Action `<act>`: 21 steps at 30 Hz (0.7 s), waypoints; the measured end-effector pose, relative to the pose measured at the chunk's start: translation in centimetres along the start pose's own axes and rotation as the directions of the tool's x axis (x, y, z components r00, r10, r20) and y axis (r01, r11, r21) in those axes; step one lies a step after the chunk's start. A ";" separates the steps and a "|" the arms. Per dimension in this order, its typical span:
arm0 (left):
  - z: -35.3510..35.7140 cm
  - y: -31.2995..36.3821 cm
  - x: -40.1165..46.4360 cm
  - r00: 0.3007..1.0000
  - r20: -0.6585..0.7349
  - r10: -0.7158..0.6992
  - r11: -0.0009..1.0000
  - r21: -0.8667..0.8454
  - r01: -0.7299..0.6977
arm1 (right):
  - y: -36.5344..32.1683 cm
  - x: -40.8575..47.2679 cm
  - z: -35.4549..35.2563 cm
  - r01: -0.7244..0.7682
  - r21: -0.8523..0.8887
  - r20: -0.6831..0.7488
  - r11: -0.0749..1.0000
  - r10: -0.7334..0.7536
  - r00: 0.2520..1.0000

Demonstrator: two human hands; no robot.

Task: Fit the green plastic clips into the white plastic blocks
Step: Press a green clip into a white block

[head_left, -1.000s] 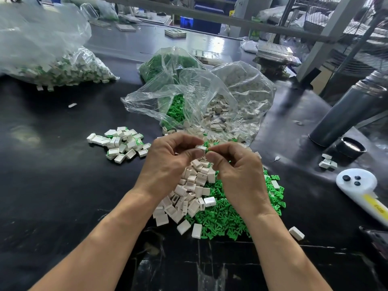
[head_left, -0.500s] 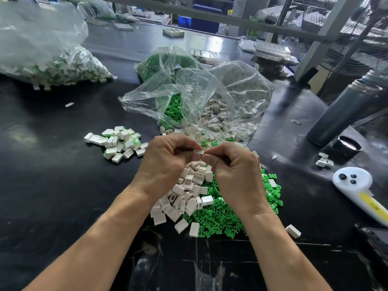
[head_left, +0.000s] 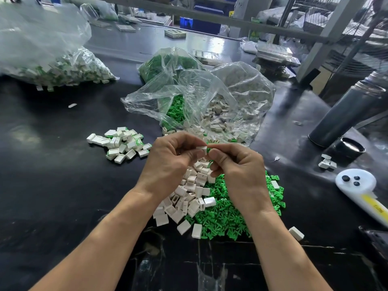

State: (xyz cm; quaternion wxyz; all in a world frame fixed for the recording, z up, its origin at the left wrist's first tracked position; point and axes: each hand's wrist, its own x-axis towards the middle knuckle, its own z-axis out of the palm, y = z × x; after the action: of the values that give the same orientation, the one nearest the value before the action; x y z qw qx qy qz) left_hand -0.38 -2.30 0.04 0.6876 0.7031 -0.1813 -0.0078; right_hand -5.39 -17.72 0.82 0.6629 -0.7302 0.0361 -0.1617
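Observation:
My left hand (head_left: 170, 164) pinches a small white plastic block (head_left: 202, 148) above the table. My right hand (head_left: 237, 169) pinches a green clip (head_left: 208, 149) against the block's right end; only a sliver of green shows between the fingertips. Beneath both hands lies a loose heap of white blocks (head_left: 189, 198), and a heap of green clips (head_left: 226, 215) spreads out to its right. A small pile of blocks with green clips in them (head_left: 123, 144) lies to the left.
An open clear bag (head_left: 201, 101) of blocks and clips sits behind the hands. A large bag of fitted blocks (head_left: 52, 68) lies at far left. A dark cylinder (head_left: 344, 114), a black cap (head_left: 350, 146), a white controller (head_left: 357, 185) and stray blocks (head_left: 326, 162) are at right.
Both hands stayed together over the heaps, fingertips working at the block. The white block now shows more plainly between my left fingertips, with the green clip at its end.

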 end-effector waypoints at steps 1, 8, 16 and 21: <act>0.1 0.0 -0.1 1.000 -0.003 0.008 1.000 0.009 -0.008 | 0.0 0.0 0.0 -0.016 0.007 0.004 1.000 0.016 1.000; 0.2 0.1 -0.1 1.000 0.011 -0.007 0.999 -0.040 0.007 | 0.1 0.0 -0.2 -0.037 0.057 0.013 0.998 0.036 0.999; 0.9 0.6 -0.5 0.996 0.078 -0.033 0.992 -0.118 0.042 | -0.5 -0.5 0.5 -0.102 0.020 0.072 0.995 0.100 0.992; 1.6 0.8 -0.8 0.990 0.135 -0.031 0.984 -0.173 0.054 | -0.3 -0.5 1.2 -0.134 0.050 0.060 0.990 0.131 0.989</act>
State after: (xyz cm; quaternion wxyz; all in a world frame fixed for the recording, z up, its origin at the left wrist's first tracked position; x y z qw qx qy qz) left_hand -1.74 -3.64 0.49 0.7332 0.6413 -0.2098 -0.0846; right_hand -5.58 -16.41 0.89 0.6925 -0.7122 0.0614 -0.0973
